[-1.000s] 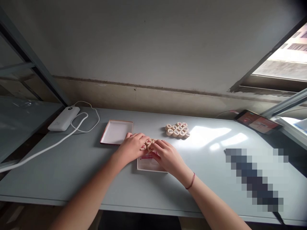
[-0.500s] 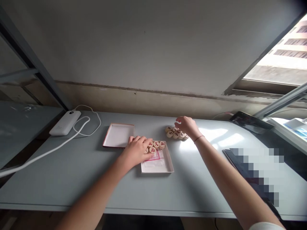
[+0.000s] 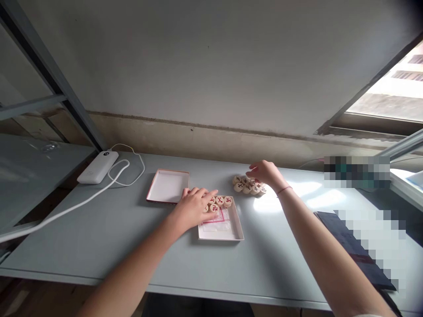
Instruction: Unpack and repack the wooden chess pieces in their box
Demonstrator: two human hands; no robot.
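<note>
My left hand lies over the left side of a shallow white box, its fingers apart. Beside its fingertips, round wooden Chinese chess pieces with red characters sit in rows along the box's far side; some are hidden under the hand. A clear bag with a pink-red print lies in the nearer part of the box. My right hand is bent over a cluster of chess pieces on the table. Its fingers are closed on a pale chess piece, partly hidden.
The shallow box lid lies left of the box, inside up. A white power bank with a white cable is at the far left. A dark folder-like item, partly pixelated, lies at right. A wall bounds the table behind.
My right hand has come down onto the far side of the cluster, where a pale piece shows at its fingertips. My left hand keeps its place over the box. The whole view has shifted slightly.
</note>
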